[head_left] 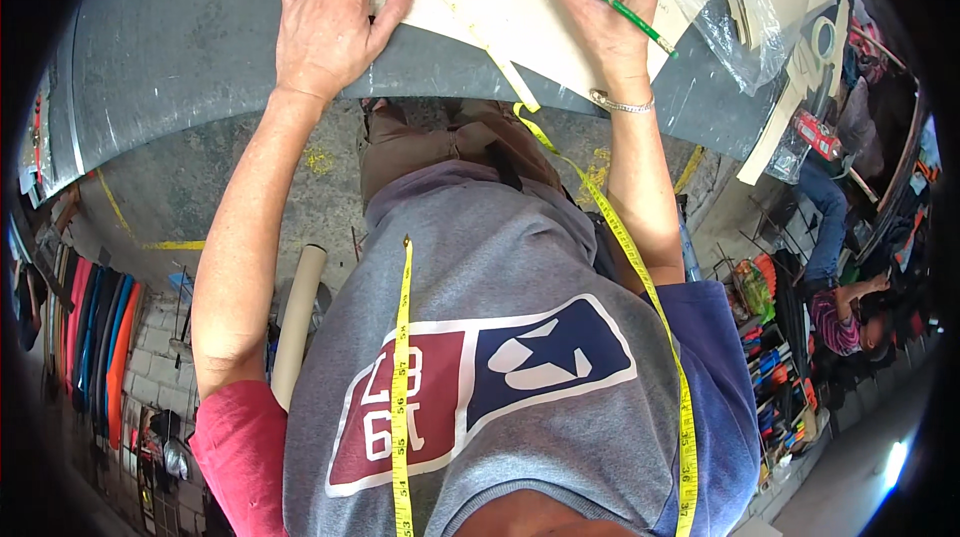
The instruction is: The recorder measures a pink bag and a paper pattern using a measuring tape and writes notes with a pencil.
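My right hand (610, 12) grips a green pencil (632, 15) with its tip down on a large sheet of cream paper (510, 17). Handwritten notes show near the paper's top edge. Flat on the dark grey tabletop, my left hand (335, 17) has its fingers spread, the thumb over the paper's left edge and a ring on one finger. A yellow measuring tape (625, 237) runs from my neck down over the table edge and across the paper, towards my left fingertips, which the frame's top partly cuts off. The tape's other end (406, 267) lies on my shirt.
Clear plastic (735, 17), more cut paper and a roll of adhesive tape (823, 39) lie at the table's right. Coloured fabric rolls (95, 337) stand at the left, and a tan roll (298, 322) leans behind my left arm. Another person (840, 322) is at the far right.
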Motion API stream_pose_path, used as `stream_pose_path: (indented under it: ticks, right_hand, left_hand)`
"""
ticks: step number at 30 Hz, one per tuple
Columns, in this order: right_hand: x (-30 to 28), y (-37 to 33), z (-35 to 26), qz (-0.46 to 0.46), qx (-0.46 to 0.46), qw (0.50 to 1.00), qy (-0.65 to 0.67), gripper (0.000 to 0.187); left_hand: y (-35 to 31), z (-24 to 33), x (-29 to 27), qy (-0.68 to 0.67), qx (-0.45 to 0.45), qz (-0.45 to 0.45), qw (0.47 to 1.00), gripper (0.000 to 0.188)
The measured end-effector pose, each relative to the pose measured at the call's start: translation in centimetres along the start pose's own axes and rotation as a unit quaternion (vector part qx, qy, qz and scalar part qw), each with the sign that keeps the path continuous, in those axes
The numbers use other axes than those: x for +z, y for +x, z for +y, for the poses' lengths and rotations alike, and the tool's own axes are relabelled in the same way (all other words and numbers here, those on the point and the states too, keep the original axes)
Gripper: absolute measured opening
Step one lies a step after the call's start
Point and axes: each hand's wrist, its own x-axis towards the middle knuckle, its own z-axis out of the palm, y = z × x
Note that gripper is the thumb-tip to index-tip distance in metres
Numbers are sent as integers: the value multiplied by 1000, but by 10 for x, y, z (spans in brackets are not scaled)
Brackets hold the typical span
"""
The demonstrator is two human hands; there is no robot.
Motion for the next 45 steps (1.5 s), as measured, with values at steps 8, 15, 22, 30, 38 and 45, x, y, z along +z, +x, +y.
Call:
stream_pose_path:
  ticks: [8, 15, 22, 30, 38, 45]
  right_hand:
    - [1, 3, -3, 24, -14, 1000, -9, 28]
    - [0, 2, -4, 2, -5, 1000, 1, 27]
    - [-1, 3, -3, 8, -28, 999, -16, 27]
    - [-1, 4, -2, 7, -39, 999, 4, 29]
    - [-8, -1, 16, -21, -20, 999, 27, 8]
    - [-18, -11, 20, -6, 57, 997, 56, 13]
  left_hand:
    - [1, 1, -1, 12, -5, -14, 1000, 59]
    - [1, 1, -1, 18, -7, -19, 1000, 59]
    - [0, -1, 1, 10, -3, -8, 1000, 59]
    - [1, 1, 0, 15, -4, -9, 1000, 58]
    - [1, -1, 2, 6, 4, 8, 1000, 59]
    - [-1, -2, 2, 15, -3, -9, 1000, 59]
